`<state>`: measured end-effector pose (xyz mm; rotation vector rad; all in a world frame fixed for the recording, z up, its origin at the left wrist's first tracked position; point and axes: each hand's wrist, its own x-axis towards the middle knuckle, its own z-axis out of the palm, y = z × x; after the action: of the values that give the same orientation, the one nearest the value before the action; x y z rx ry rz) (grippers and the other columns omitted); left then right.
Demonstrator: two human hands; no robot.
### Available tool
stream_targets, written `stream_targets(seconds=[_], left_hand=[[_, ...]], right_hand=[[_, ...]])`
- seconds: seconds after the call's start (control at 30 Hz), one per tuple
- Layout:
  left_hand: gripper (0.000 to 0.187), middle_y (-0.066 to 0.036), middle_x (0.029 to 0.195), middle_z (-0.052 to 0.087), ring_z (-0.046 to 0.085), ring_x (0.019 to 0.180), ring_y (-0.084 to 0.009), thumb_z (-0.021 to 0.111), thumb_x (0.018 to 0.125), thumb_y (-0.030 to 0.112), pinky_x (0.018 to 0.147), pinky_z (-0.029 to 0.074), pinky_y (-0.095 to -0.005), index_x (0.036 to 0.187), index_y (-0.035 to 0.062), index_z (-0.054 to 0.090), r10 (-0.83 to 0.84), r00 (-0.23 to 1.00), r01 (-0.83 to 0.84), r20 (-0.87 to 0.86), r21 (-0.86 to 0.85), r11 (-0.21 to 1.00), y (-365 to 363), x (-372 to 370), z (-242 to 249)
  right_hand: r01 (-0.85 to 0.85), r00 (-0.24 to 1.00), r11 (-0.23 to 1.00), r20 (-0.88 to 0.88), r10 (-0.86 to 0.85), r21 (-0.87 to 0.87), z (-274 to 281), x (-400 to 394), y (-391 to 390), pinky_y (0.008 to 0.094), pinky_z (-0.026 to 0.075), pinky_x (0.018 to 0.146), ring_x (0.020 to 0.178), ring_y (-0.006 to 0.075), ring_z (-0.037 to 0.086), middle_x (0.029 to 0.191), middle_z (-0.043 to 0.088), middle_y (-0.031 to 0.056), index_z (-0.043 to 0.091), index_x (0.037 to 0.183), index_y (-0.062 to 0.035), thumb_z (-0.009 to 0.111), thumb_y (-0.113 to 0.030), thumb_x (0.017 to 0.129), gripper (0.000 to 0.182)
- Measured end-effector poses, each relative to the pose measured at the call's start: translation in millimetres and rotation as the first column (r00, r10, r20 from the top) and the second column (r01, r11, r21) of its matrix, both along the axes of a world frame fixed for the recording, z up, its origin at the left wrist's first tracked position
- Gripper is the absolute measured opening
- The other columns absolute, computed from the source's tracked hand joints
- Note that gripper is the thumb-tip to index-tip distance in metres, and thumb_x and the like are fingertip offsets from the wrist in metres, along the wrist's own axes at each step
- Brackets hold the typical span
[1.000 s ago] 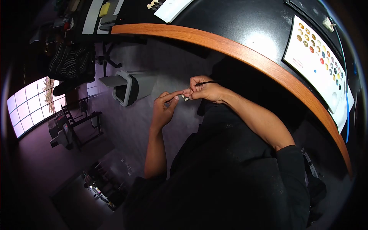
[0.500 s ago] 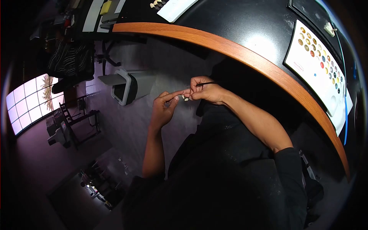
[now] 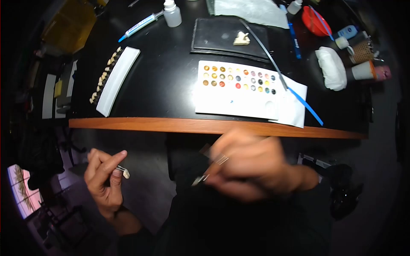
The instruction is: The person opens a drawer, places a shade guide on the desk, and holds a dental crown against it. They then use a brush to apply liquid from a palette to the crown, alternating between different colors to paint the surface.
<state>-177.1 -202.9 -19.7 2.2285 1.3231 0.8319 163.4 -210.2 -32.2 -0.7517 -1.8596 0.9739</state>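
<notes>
My left hand pinches a thin metal holder between fingers and thumb, below the table edge on the left. On its end sits a small cream tooth-shaped crown. My right hand, smeared by motion, is closed around a slim brush whose pale tip points down and left. The two hands are apart. Beyond the right hand, a white palette with rows of coloured round spots lies near the table edge. A white shade guide with a row of tooth tabs lies on the left.
A wooden edge borders the black table. A dark slab carries a cream tooth model. Behind are a syringe, a white bottle and a red bowl. A blue-ended stick crosses the palette's paper.
The view has swung round to face the table. My hands, close together before, are now apart; the right has moved toward the table edge with the brush, while the left still holds the crown.
</notes>
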Motion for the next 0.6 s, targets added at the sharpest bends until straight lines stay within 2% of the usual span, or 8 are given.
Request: stream_targets(seconds=[0.07,0.1,0.13,0.2,0.3,0.43,0.5,0.6], left_hand=[[0.031,-0.004,0.074,0.053,0.049,0.074,-0.0176,0.070,0.085,0.012,0.074,0.035,-0.0360,0.112,0.0005,0.080,-0.156,0.987,0.159,-0.035,0.132,0.978,33,24,23],[0.033,-0.003,0.073,0.052,0.049,0.073,-0.0179,0.071,0.082,0.012,0.074,0.034,-0.0369,0.112,0.0010,0.080,-0.218,0.975,0.222,-0.042,0.181,0.958,49,39,32],[0.034,-0.004,0.072,0.052,0.049,0.072,-0.0184,0.071,0.079,0.011,0.074,0.034,-0.0368,0.111,0.0011,0.080,-0.290,0.955,0.295,-0.054,0.200,0.934,66,54,39],[0.033,-0.004,0.071,0.052,0.050,0.070,-0.0195,0.071,0.078,0.009,0.074,0.035,-0.0365,0.108,0.0017,0.080,-0.426,0.900,0.435,-0.088,0.223,0.872,106,82,48],[0.030,-0.006,0.071,0.053,0.050,0.072,-0.0199,0.065,0.086,0.014,0.074,0.036,-0.0370,0.107,-0.0011,0.079,-0.582,0.811,0.583,-0.062,0.181,0.792,163,122,44],[0.026,-0.005,0.068,0.055,0.050,0.069,-0.0186,0.067,0.089,0.016,0.072,0.038,-0.0367,0.105,-0.0002,0.080,-0.680,0.731,0.661,0.057,0.184,0.727,207,172,32],[0.025,-0.005,0.067,0.055,0.051,0.069,-0.0184,0.067,0.090,0.017,0.073,0.038,-0.0364,0.103,0.0007,0.081,-0.719,0.691,0.696,0.072,0.202,0.689,217,186,33],[0.026,-0.005,0.067,0.057,0.051,0.068,-0.0182,0.068,0.091,0.022,0.074,0.037,-0.0366,0.103,0.0019,0.081,-0.722,0.686,0.692,0.085,0.231,0.684,222,193,23]], right_hand=[[0.343,0.906,0.915,0.181,-0.382,0.214,32,51,22,0.0295,0.051,0.071,0.080,0.0187,0.064,0.085,0.076,0.0091,0.055,0.072,-0.0072,0.082,0.006,0.082,0.032],[0.558,0.771,0.791,0.198,-0.606,0.250,32,72,35,0.0296,0.053,0.071,0.074,0.0149,0.069,0.080,0.076,0.0098,0.059,0.077,-0.0035,0.080,0.004,0.080,0.023],[0.726,0.650,0.685,0.260,-0.715,0.069,37,87,47,0.0288,0.053,0.072,0.074,0.0125,0.069,0.080,0.075,0.0092,0.057,0.077,-0.0028,0.079,0.002,0.082,0.023],[0.664,0.617,0.714,0.378,-0.690,0.222,19,141,78,0.0268,0.051,0.066,0.072,0.0094,0.066,0.076,0.073,0.0055,0.057,0.077,-0.0031,0.081,-0.002,0.083,0.025],[0.667,0.609,0.742,0.519,-0.599,0.073,0,170,97,0.0265,0.045,0.058,0.063,0.0081,0.059,0.069,0.068,0.0038,0.058,0.074,-0.0030,0.084,-0.004,0.081,0.026],[0.643,0.589,0.757,0.557,-0.585,0.114,8,160,96,0.0299,0.046,0.057,0.061,0.0123,0.061,0.066,0.067,0.0062,0.065,0.075,-0.0022,0.090,-0.017,0.080,0.030],[0.623,0.523,0.727,0.538,-0.662,0.289,14,160,98,0.0304,0.044,0.056,0.060,0.0139,0.060,0.066,0.068,0.0081,0.070,0.078,-0.0021,0.082,-0.027,0.093,0.031],[0.660,0.677,0.720,0.246,-0.693,0.212,31,144,101,0.0288,0.041,0.054,0.056,0.0101,0.056,0.073,0.072,0.0100,0.069,0.097,0.0014,0.060,-0.030,0.107,0.034]])
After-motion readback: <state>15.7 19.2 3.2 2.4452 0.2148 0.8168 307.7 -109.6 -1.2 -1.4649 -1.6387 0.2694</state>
